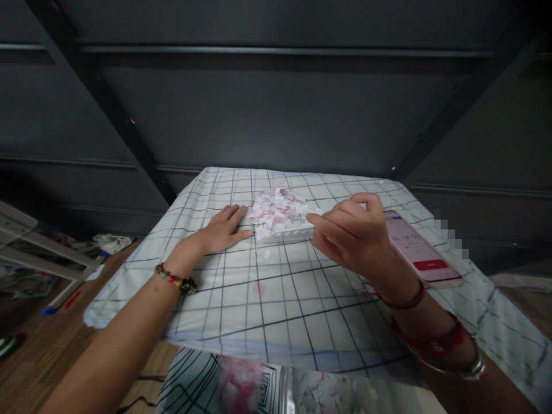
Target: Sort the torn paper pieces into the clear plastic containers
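A heap of white and pink paper scraps (pixel 278 208) lies on a checked tablecloth (pixel 241 313), in or on a shallow whitish tray (pixel 290 234) whose front edge shows. My left hand (pixel 224 230) rests flat on the cloth just left of the heap, fingers stretched out, holding nothing. At the heap's right side my right hand (pixel 351 233) is raised, thumb and index finger pinched together. Whatever is between those fingertips is too small to make out. One small pale scrap (pixel 267 253) lies loose in front of the tray.
A phone (pixel 420 247) with a running timer lies right of my right hand. Dark panels (pixel 259 115) stand behind the table. Below the front edge are a bag of pink bits (pixel 240 382) and a clear container of scraps (pixel 328 394). A white rack (pixel 56 259) stands at left.
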`<state>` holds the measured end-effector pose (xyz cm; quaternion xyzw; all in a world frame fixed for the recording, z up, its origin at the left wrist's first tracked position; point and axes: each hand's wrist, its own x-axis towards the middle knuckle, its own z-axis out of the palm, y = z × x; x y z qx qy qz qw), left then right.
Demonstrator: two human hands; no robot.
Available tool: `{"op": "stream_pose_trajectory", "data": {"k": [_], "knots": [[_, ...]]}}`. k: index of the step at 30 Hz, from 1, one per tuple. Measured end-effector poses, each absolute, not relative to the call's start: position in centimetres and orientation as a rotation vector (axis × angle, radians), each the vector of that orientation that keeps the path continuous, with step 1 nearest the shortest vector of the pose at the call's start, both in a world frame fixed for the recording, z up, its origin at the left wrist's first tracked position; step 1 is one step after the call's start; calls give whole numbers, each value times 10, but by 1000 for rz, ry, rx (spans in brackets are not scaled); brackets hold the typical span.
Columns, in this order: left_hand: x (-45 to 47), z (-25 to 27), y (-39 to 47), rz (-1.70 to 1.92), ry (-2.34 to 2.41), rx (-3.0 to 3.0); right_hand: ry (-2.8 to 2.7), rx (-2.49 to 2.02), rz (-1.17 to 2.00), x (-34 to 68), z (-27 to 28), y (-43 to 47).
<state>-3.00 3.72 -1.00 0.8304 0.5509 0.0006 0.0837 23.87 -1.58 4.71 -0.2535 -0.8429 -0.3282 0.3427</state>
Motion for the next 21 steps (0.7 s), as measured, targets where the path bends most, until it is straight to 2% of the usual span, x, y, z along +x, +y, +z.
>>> {"op": "stream_pose_trajectory", "data": {"k": [3, 11, 21], "knots": [[-31, -11, 38, -12, 1641, 2476, -2201, -623, -756, 242, 49, -16], [-31, -13, 38, 3, 1649, 2500, -2119, -904, -964, 246, 45, -8], [-34, -16, 39, 21, 1634, 2531, -2169, -813, -917, 241, 44, -9]]}}
